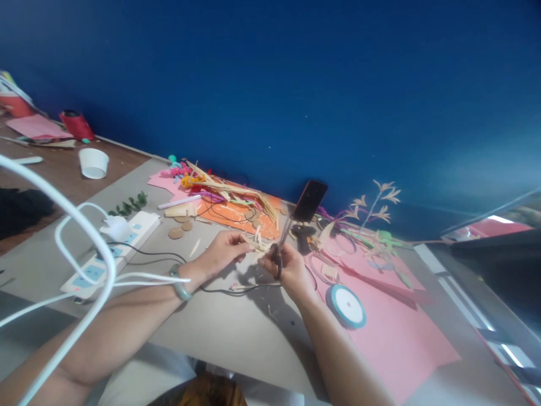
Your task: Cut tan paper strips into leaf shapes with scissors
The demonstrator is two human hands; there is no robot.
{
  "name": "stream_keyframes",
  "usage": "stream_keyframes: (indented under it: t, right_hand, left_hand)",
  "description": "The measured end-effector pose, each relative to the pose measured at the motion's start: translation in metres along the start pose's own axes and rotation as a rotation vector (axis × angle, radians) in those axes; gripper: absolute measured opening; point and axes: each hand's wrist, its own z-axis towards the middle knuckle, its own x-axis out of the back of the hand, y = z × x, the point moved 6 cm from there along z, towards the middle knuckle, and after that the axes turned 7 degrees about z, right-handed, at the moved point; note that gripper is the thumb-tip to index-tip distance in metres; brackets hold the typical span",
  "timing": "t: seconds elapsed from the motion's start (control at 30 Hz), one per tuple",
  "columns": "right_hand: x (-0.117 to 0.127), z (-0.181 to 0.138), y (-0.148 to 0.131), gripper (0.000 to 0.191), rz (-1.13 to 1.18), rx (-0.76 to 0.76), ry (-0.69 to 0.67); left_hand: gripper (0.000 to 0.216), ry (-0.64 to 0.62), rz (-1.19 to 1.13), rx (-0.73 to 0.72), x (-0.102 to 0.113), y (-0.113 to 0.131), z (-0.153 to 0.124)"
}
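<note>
My left hand (226,248), closed in a pinch with a pale green bangle (181,286) on the wrist, holds a small bunch of pale straw-like strips (261,243). Dark-handled scissors (277,264) are in my right hand (293,273), the fingers wrapped round the handles. Their blades point up and away, just right of the strips. Whether the blades touch the strips I cannot tell. Behind the hands, more pale strips (270,210) lie across an orange sheet (215,210). A phone (310,200) stands tilted on a dark stand (302,237) beyond the scissors.
Pink sheets (393,344) and a teal-rimmed ribbon spool (346,306) lie at right, near a stem of pale flowers (372,206). At left are a power strip (114,256), white cables (101,254), a green sprig (129,204) and a white cup (93,163). A blue wall (270,84) rises behind.
</note>
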Motion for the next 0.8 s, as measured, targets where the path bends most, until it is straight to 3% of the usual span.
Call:
stream_keyframes:
  t: [0.23,0.37,0.8]
  right_hand:
    - [0.009,-0.001,0.002,0.038,-0.267,-0.117,-0.367]
    - [0.008,-0.007,0.004,0.038,-0.286,-0.194,-0.506]
    - [0.004,-0.01,0.011,0.046,-0.114,-0.318,-0.542]
  left_hand:
    - [0.019,-0.041,0.074,-0.041,0.0,0.01,-0.002]
    - [0.013,-0.069,0.129,-0.063,-0.001,0.011,-0.001]
    - [0.014,-0.046,0.224,-0.038,0.002,0.005,0.001]
